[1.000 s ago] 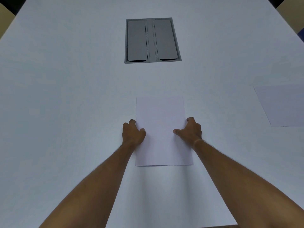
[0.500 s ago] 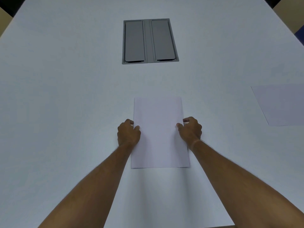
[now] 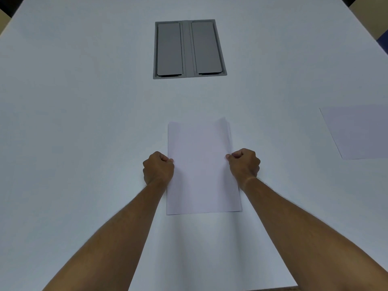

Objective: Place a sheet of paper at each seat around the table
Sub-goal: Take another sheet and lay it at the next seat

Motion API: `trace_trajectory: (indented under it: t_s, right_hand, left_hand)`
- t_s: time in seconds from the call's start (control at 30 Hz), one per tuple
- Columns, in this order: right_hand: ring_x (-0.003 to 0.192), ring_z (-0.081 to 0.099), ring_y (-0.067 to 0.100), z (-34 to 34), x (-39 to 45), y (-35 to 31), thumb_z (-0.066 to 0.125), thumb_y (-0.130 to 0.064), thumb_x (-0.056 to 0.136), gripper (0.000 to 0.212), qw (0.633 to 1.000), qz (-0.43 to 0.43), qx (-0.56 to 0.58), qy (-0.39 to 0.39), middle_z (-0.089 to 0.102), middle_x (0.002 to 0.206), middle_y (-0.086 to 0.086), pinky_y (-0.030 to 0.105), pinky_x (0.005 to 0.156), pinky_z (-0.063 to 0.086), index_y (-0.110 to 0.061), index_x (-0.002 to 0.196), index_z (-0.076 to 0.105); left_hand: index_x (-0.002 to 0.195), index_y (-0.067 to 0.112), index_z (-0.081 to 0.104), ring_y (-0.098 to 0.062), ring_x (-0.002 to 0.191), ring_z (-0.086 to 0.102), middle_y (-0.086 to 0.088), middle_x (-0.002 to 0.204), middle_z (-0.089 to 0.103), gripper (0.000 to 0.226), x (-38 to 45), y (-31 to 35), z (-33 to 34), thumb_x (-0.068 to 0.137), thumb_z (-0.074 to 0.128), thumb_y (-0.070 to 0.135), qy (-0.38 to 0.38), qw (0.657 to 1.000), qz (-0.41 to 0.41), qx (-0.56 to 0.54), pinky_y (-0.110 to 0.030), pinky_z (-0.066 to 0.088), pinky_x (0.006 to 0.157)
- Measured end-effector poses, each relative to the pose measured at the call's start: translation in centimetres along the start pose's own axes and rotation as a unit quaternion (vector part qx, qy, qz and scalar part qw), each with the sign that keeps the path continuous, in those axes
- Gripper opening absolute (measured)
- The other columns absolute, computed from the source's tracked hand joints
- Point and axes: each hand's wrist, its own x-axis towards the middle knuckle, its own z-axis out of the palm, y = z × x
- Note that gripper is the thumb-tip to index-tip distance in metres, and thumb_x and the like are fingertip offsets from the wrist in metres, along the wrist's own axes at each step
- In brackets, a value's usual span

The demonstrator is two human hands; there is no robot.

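A thin stack of white paper (image 3: 202,169) lies lengthwise on the white table (image 3: 84,122) in front of me. My left hand (image 3: 158,168) pinches its left edge and my right hand (image 3: 244,163) pinches its right edge, both with fingers curled. At the far right corner the sheet edges are fanned and slightly raised. A single white sheet (image 3: 359,133) lies flat on the table at the right, partly cut off by the frame.
A grey two-flap cable hatch (image 3: 190,49) is set into the table beyond the stack. The table's near edge runs along the bottom right. Dark floor and tan surfaces show past the far corners.
Both hands have slid outward from resting on the paper to gripping its side edges. The far end of the stack has lifted a little and its sheets have fanned.
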Motion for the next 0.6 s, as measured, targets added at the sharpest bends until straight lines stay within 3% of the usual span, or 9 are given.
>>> trace_trajectory:
  t_s: [0.17,0.27,0.43,0.6]
  right_hand:
    - [0.076,0.062,0.02,-0.2,-0.1,-0.1,0.077,-0.023,0.082,0.012,1.0,-0.007,0.017,0.003,0.063,0.072,-0.007,0.028,0.073,0.05,-0.015,0.079,0.069]
    - [0.074,0.062,0.019,-0.4,-0.1,-0.3,0.077,-0.025,0.081,0.013,0.999,0.011,0.046,-0.001,0.06,0.068,-0.011,0.028,0.073,0.05,-0.017,0.079,0.067]
    - [0.079,0.064,0.016,-1.3,-0.2,-0.7,0.079,-0.02,0.081,0.018,0.994,0.003,0.101,-0.039,0.065,0.077,-0.006,0.027,0.078,0.051,-0.016,0.096,0.071]
    - [0.093,0.064,0.017,-3.2,-0.3,-1.7,0.079,-0.015,0.082,0.021,0.986,-0.018,0.142,-0.083,0.068,0.085,-0.003,0.026,0.086,0.049,-0.01,0.102,0.072]
  left_hand:
    - [0.077,0.016,0.066,-0.024,0.091,0.064,0.001,0.087,0.069,0.012,-0.3,0.0,-0.2,0.083,0.071,0.024,-0.004,1.0,-0.006,-0.021,-0.037,0.054,0.082]
    - [0.075,0.014,0.067,-0.022,0.086,0.065,0.003,0.081,0.068,0.012,-0.4,0.1,-0.4,0.082,0.071,0.023,-0.004,0.999,-0.01,-0.05,-0.032,0.053,0.077]
    - [0.074,0.015,0.065,-0.018,0.079,0.064,0.008,0.072,0.063,0.012,-1.1,0.6,-1.2,0.081,0.075,0.019,-0.006,0.995,-0.002,-0.097,-0.03,0.052,0.079]
    - [0.088,0.014,0.069,-0.018,0.079,0.064,0.004,0.075,0.066,0.009,-1.5,1.1,-2.8,0.081,0.075,0.017,0.006,0.991,0.007,-0.137,-0.029,0.052,0.082]
